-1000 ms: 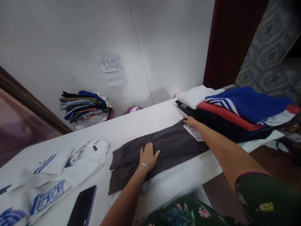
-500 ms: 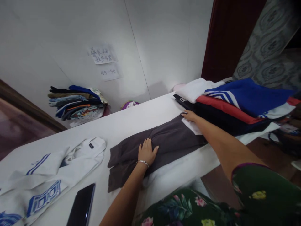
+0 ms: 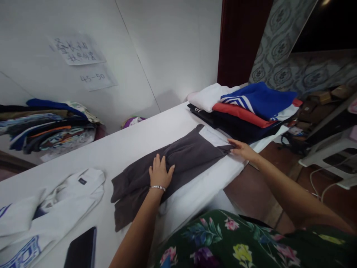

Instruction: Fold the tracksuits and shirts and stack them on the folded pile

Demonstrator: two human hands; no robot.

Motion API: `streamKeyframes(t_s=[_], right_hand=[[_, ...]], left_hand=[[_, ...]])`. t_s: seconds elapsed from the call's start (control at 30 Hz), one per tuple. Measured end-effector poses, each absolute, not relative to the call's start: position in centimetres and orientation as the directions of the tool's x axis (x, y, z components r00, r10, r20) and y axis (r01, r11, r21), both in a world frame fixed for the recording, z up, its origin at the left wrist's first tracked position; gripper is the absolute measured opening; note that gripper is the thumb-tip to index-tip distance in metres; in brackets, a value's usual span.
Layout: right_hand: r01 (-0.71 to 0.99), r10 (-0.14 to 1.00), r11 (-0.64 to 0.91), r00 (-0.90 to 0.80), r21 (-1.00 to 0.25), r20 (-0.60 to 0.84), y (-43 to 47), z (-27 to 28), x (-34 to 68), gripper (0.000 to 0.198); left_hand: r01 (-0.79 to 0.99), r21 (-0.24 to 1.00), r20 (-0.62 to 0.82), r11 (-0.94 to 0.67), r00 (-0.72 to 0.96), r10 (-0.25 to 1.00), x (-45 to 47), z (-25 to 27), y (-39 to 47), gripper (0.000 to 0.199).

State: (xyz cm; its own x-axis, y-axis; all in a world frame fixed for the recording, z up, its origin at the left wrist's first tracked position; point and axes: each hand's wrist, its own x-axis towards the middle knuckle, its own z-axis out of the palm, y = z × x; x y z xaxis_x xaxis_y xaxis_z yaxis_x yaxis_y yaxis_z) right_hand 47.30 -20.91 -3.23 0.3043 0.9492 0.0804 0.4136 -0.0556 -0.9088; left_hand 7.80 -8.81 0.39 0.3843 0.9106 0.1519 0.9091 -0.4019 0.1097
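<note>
A dark grey garment point(image 3: 184, 156) lies lengthwise on the white table, with two leg- or sleeve-like ends at its left. My left hand point(image 3: 161, 173), wearing a bracelet, rests flat on its middle with the fingers spread. At the garment's near right corner, my right hand point(image 3: 242, 150) has the cloth between thumb and fingers. A white piece point(image 3: 213, 136) shows at that right end; whether it is part of the garment I cannot tell. To the left lies a white shirt point(image 3: 69, 208) with blue markings, apart from my hands.
A phone point(image 3: 80, 249) lies at the table's front left. Folded clothes in blue, red, white and black point(image 3: 245, 111) are stacked at the right end. Another clothes pile point(image 3: 52, 123) stands behind the table, below papers point(image 3: 79, 50) on the wall. A plastic stool point(image 3: 331, 152) is at right.
My right hand has gone from the garment's far right corner to its near right corner. My left hand stays flat on the cloth. The view has turned to the right.
</note>
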Motion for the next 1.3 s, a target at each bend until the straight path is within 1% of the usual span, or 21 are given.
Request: streamKeyframes(t_s=[0.07, 0.1, 0.17, 0.23, 0.3, 0.4, 0.57, 0.67, 0.77, 0.87, 0.93, 1.0, 1.1, 1.17, 1.23, 1.3], right_hand=[[0.458, 0.954, -0.028, 0.277, -0.889, 0.113, -21.1, -3.9, 47.4, 0.066], [0.492, 0.955, -0.012, 0.264, -0.871, 0.136, -21.0, -4.1, 47.4, 0.063], [0.563, 0.947, 0.023, 0.252, -0.826, 0.198, -20.6, -4.2, 47.4, 0.053], [0.637, 0.931, 0.054, 0.246, -0.769, 0.270, -20.0, -4.0, 47.3, 0.043], [0.716, 0.913, 0.075, 0.231, -0.694, 0.337, -19.6, -3.8, 47.1, 0.035], [0.816, 0.890, 0.073, 0.206, -0.573, 0.408, -19.2, -3.6, 46.6, 0.030], [0.916, 0.908, 0.005, 0.164, -0.402, 0.386, -19.6, -3.3, 46.0, 0.035], [0.944, 0.913, 0.057, 0.082, -0.325, 0.399, -19.7, -3.2, 45.9, 0.046], [0.945, 0.908, 0.106, 0.035, -0.309, 0.417, -19.5, -3.6, 46.0, 0.046], [0.945, 0.893, 0.040, 0.112, -0.326, 0.435, -19.2, -4.3, 46.2, 0.040], [0.946, 0.891, -0.007, 0.153, -0.325, 0.427, -19.1, -4.7, 46.2, 0.039], [0.953, 0.901, -0.035, 0.160, -0.300, 0.403, -19.3, -4.6, 45.8, 0.042], [0.978, 0.902, -0.058, 0.136, -0.199, 0.410, -19.7, -3.5, 44.1, 0.056], [0.993, 0.894, -0.008, 0.062, -0.122, 0.444, -19.7, -2.5, 42.5, 0.063], [0.994, 0.890, 0.083, -0.041, -0.074, 0.455, -19.4, -1.9, 40.8, 0.060], [0.991, 0.899, 0.121, -0.082, -0.064, 0.431, -19.0, -2.2, 39.8, 0.055]], left_hand=[[0.866, 0.072, 0.236, -0.494, 0.467, 0.852, 8.1, 0.9, -9.4, 0.055], [0.832, 0.057, 0.251, -0.552, 0.523, 0.815, 8.4, 1.1, -9.8, 0.052], [0.772, 0.051, 0.230, -0.633, 0.608, 0.760, 8.8, 1.1, -10.3, 0.049], [0.756, 0.066, 0.194, -0.652, 0.631, 0.751, 9.1, 0.7, -10.4, 0.047], [0.767, 0.086, 0.180, -0.636, 0.616, 0.767, 9.2, 0.4, -10.4, 0.044], [0.784, 0.111, 0.181, -0.611, 0.589, 0.788, 9.2, 0.1, -10.2, 0.039], [0.783, 0.144, 0.176, -0.605, 0.581, 0.794, 9.0, 0.3, -10.1, 0.037], [0.778, 0.159, 0.182, -0.608, 0.582, 0.792, 9.0, 0.2, -10.0, 0.038], [0.775, 0.169, 0.194, -0.609, 0.580, 0.791, 8.9, -0.1, -10.0, 0.039], [0.773, 0.182, 0.198, -0.608, 0.577, 0.793, 8.6, -0.4, -10.0, 0.040], [0.768, 0.197, 0.193, -0.610, 0.579, 0.792, 8.4, -0.6, -9.9, 0.041], [0.759, 0.217, 0.173, -0.614, 0.589, 0.789, 8.3, -0.6, -10.0, 0.044], [0.754, 0.251, 0.122, -0.606, 0.597, 0.793, 8.1, -0.1, -10.4, 0.048], [0.766, 0.267, 0.111, -0.585, 0.578, 0.808, 8.1, 0.3, -10.9, 0.048], [0.786, 0.264, 0.123, -0.559, 0.547, 0.828, 8.0, 0.6, -11.6, 0.049], [0.802, 0.261, 0.120, -0.538, 0.526, 0.842, 7.8, 0.7, -12.4, 0.053]])
